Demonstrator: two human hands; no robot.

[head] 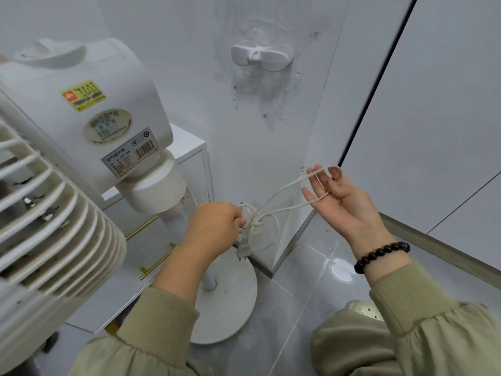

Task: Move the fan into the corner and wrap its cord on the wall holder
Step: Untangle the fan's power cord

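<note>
Head view: cord (282, 196) is a thin white lead strung in a couple of loops between both hands, mid-frame. Its long axis runs diagonally from centre up to the right.

- Left hand (214, 226), centre: back to camera, fingers curled, gripping the bunched lower end of the loops.
- Plug (243, 251) hangs just below that fist, prongs pointing down, just above the base (227, 302).
- Right hand (344, 202), right of centre and higher: palm towards camera, fingers half curled, upper end of the loops hooked round them. Black bead bracelet (382, 255) on the wrist.
- Another stretch of cord runs from the fan neck, at about the left hand's height, in behind that hand.

Fan (81, 131) fills the left of the frame. Motor housing with labels sits upper left, grille at the far left edge. The pole drops to the round white base on the floor, bottom centre. The base rim sits just beside the foot of the wall corner.

Holder (261, 55): white two-lobed bracket on the wall, top centre, well above both hands. Cord is apart from it. The wall around it is scuffed grey.

Drawer unit (189, 147) sits behind the fan pole. It is white with brass handles and its fronts are closed, so contents can't be seen. Floor (311, 280) is glossy grey tile. Olive sleeves show at the bottom of the frame.
</note>
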